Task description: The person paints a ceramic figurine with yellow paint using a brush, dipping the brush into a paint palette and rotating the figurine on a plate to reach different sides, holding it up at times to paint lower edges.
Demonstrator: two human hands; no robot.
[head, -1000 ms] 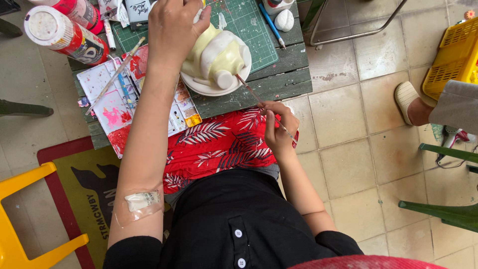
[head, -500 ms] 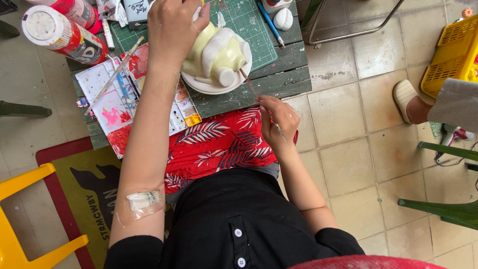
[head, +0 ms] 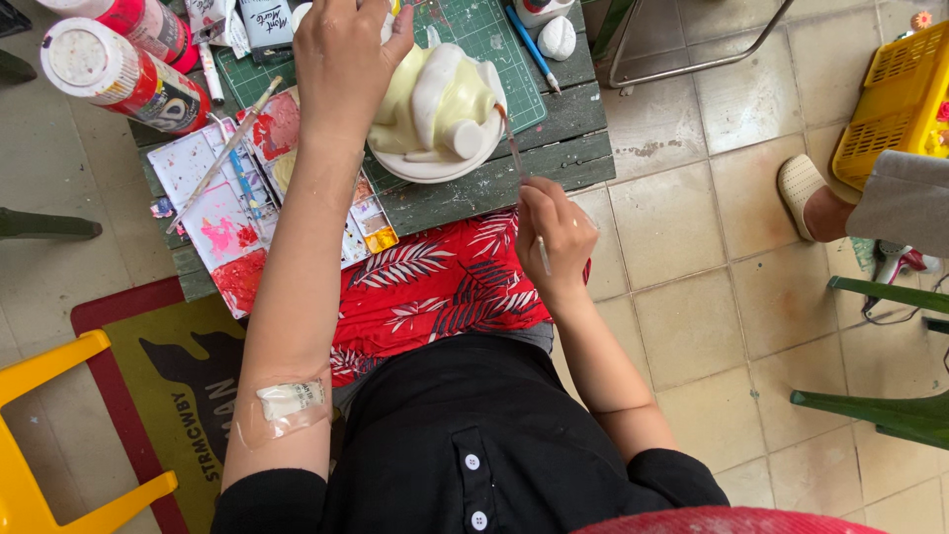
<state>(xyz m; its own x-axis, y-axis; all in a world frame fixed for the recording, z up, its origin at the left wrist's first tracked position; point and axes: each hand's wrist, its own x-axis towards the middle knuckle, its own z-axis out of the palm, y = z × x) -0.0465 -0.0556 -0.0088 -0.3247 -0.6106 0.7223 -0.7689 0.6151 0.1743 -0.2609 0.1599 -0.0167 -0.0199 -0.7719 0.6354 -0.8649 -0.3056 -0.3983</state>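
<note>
- Head view, upper centre: the left hand (head: 346,59) is clenched over the top of a pale yellow-and-white figurine (head: 435,99), steadying it on a white plate (head: 435,168) that rests on the dark wooden counter (head: 554,158).
- The figurine looks like plaster or unglazed ceramic: stiff, moderately heavy, brittle, probably chalky rather than slippery. Thin protruding parts look liable to chip, and fresh paint would smear, so the rounded top and the plate rim seem the safest places to take hold.
- Centre of the frame: the right hand (head: 554,232) grasps a thin paintbrush (head: 516,158) in a pencil grip, its tip touching the figurine's right side. The brush is light and slightly flexible.
- Left of centre: a white paint palette (head: 213,193) smeared pink, red and yellow, with a second brush (head: 222,153) lying across it.
- Upper left: two round paint bottles (head: 119,69) with white caps and red labels, lying tilted.
- Top centre: a small dark-labelled carton (head: 265,22) on a green cutting mat (head: 494,54).
- Upper right: a yellow plastic basket (head: 890,99) on the tiled floor.
- Lower left: a red-bordered olive floor mat (head: 168,396) with dark lettering, beside a yellow stool (head: 49,435).
</note>
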